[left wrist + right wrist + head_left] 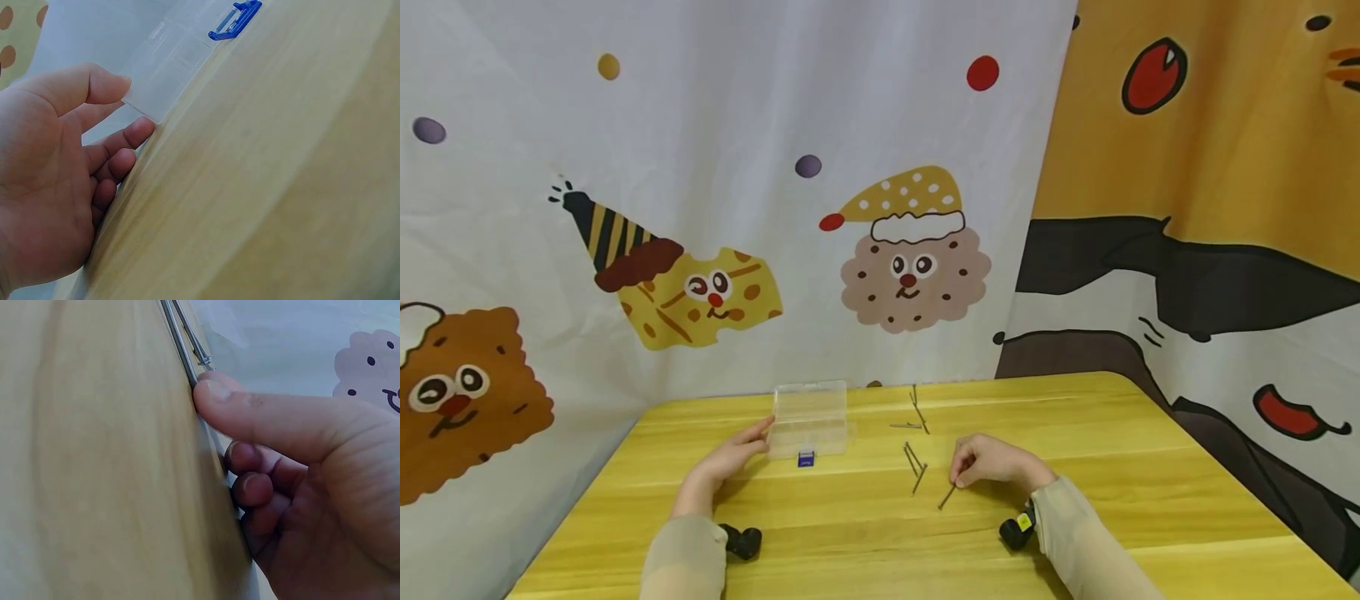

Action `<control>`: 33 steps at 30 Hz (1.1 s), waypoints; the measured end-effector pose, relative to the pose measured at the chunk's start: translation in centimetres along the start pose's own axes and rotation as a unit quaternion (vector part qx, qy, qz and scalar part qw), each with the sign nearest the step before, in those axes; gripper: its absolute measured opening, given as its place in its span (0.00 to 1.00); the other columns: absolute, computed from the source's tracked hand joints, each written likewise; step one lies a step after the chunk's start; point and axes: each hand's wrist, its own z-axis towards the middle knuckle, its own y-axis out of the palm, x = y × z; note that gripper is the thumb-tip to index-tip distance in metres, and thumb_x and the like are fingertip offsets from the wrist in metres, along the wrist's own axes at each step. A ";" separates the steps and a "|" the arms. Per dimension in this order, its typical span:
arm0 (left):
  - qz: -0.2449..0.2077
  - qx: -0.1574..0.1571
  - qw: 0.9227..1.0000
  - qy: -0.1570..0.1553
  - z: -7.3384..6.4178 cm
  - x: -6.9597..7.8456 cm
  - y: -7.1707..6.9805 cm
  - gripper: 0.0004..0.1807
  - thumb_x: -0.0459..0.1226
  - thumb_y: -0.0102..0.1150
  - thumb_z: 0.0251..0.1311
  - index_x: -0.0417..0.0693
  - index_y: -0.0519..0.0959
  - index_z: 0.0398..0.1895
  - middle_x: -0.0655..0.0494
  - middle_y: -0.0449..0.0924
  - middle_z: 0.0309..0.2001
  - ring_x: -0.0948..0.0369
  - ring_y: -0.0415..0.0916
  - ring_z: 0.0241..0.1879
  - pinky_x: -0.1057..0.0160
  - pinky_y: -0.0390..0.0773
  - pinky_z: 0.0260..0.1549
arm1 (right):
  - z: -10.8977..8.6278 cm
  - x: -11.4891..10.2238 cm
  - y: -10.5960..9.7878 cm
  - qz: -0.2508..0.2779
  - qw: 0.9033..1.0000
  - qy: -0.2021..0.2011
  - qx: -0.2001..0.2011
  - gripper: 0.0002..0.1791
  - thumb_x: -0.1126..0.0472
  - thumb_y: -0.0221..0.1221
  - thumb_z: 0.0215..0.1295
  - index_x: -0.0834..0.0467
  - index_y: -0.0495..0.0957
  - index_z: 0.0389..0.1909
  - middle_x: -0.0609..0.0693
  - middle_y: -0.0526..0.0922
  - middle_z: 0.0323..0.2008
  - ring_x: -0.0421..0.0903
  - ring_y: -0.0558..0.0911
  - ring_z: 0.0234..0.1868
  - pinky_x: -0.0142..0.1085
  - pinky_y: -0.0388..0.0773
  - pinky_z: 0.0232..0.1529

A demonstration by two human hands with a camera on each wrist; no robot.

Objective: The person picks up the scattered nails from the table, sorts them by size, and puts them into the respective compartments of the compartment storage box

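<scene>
In the head view, a clear plastic box (810, 440) stands on the table with its lid (810, 402) raised at the back and a blue latch (806, 458) at its front. My left hand (730, 460) touches the box's left side, its fingers relaxed; the left wrist view has the thumb (112, 87) at the box's edge. To the right, my right hand (992, 461) pinches a long metal nail (947, 497) between thumb and fingers, the nail slanting toward the table's front. In the right wrist view, the thumb presses the nail (179, 344) low over the wood.
Several more loose nails lie between the box and my right hand, a nearer group (916, 467) and a farther group (917, 410). A patterned curtain (880, 100) hangs behind the wooden table (850, 542). Each wrist carries a small black camera (743, 542).
</scene>
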 end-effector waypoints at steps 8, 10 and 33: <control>-0.009 0.006 1.000 -0.006 0.2 0.2 -0.1 0.33 0.37 0.49 0.71 0.47 0.52 0.77 0.36 0.50 0.73 0.38 0.50 0.70 0.37 0.50 0.65 | 0.0 -0.3 -0.3 -0.003 1.000 0.012 0.013 0.05 0.68 0.70 0.52 0.58 0.85 0.30 0.47 0.79 0.30 0.41 0.75 0.29 0.31 0.74 0.32; -0.004 0.007 1.000 -0.005 0.2 0.1 -0.1 0.33 0.37 0.48 0.71 0.47 0.52 0.77 0.36 0.50 0.73 0.38 0.49 0.70 0.36 0.50 0.65 | 0.0 -0.6 -0.4 -0.006 1.000 0.014 0.014 0.04 0.68 0.70 0.52 0.58 0.85 0.29 0.47 0.79 0.30 0.41 0.75 0.29 0.31 0.74 0.32; -0.013 0.011 1.000 -0.003 -0.1 0.0 0.2 0.33 0.37 0.50 0.71 0.46 0.53 0.76 0.33 0.49 0.73 0.36 0.51 0.69 0.36 0.51 0.64 | -0.4 -2.3 0.0 -0.089 0.996 0.006 -0.030 0.04 0.66 0.58 0.67 0.58 0.79 0.33 0.45 0.72 0.33 0.39 0.68 0.32 0.33 0.68 0.37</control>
